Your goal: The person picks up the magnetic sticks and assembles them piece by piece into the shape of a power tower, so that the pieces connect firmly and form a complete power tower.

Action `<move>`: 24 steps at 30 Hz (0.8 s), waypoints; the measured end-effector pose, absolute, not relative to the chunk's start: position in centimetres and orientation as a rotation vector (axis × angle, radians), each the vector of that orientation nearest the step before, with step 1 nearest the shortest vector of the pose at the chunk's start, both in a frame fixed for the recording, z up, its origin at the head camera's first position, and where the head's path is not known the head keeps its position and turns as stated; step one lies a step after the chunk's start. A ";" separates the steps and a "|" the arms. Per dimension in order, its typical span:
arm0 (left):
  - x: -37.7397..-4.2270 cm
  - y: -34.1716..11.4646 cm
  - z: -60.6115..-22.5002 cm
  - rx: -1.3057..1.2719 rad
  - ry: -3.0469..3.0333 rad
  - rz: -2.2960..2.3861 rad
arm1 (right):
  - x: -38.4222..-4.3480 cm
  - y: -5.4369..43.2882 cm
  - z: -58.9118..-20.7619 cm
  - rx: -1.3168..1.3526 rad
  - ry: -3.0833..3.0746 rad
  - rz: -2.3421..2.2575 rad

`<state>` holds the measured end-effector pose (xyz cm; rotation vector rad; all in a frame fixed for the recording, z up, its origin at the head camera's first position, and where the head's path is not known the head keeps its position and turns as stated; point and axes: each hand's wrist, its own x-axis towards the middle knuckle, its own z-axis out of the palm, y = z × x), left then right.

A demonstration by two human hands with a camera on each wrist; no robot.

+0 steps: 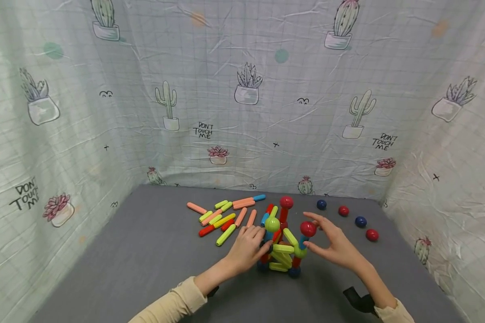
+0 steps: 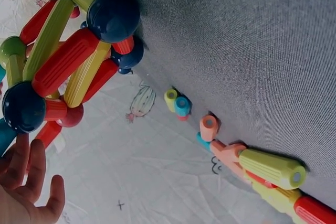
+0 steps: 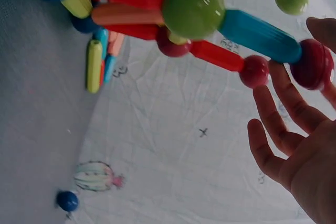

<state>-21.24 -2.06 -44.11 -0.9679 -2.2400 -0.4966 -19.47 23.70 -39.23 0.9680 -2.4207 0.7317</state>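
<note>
Grey tabletop point(image 1: 157, 251) beneath a ball-and-rod structure point(image 1: 283, 249), scattered rods point(image 1: 225, 220) and four loose balls point(image 1: 361, 221).

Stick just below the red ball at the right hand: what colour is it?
Blue; that stick shows best in the right wrist view.

In the head view, your left hand point(image 1: 245, 248) covers part of the left side of the ball-and-rod structure point(image 1: 282, 249). Your left sleeve point(image 1: 178, 300) and right sleeve point(image 1: 395, 313) run off the bottom edge, and only a corner of a black strap point(image 1: 213, 291) shows beneath your left wrist. The left wrist view crops the structure at its left edge (your hand too, thumb included) and a red rod point(image 2: 316, 211) at its right. In the right wrist view, the top edge cuts the structure and the right edge cuts your right hand point(image 1: 334, 244); small print on the curtain point(image 3: 173, 171) is unreadable. You cannot tell how firmly those fingers meet the red ball point(image 3: 311, 64).
</note>
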 end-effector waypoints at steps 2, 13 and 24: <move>-21.4 -2.2 -44.1 -0.990 -2.259 -0.522 | -19.4 23.7 -39.8 0.940 -2.421 0.768; -28.2 -6.9 -45.6 -1.039 -2.223 -0.724 | -19.4 23.4 -41.0 0.925 -2.432 0.859; -34.3 -5.0 -49.3 -0.480 -2.811 0.087 | -19.5 23.3 -41.0 0.940 -2.428 0.849</move>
